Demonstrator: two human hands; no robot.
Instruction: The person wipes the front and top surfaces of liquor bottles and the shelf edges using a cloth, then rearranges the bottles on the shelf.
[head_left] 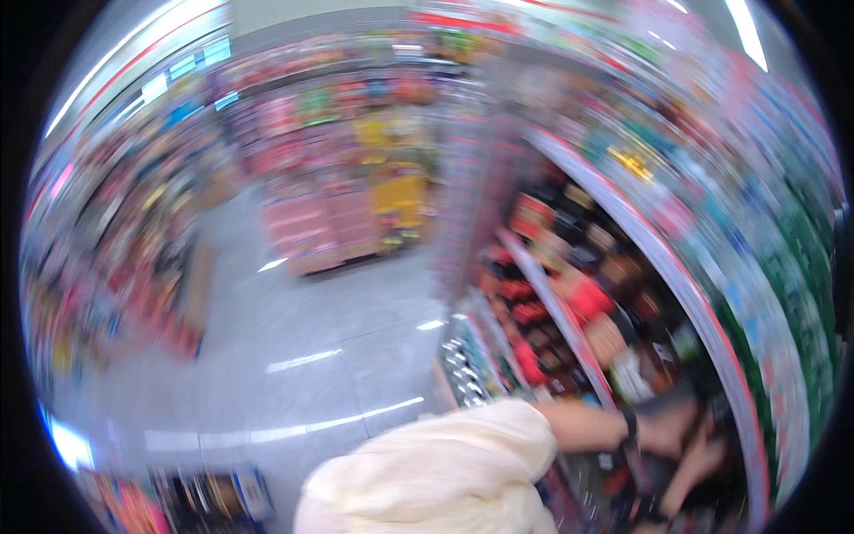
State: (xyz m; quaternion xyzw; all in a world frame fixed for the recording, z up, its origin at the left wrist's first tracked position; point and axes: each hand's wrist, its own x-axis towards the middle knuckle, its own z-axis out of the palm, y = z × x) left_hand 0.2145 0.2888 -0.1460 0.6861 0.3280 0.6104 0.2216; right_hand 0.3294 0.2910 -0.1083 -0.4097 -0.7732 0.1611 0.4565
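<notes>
At the lower right, both my hands reach into a store shelf packed with dark, red and tan goods. My left hand comes in from a cream sleeve, with a black band at its wrist. My right hand lies close beside it, a dark band at that wrist too. The hands seem to meet or overlap among dark packages. Motion blur hides the fingers, and whether either hand holds anything cannot be told.
Shelves of green and blue bottles rise at the right. Pink boxes and a yellow display stand across the grey tiled floor. Another stocked shelf runs along the left; more goods are at the bottom left.
</notes>
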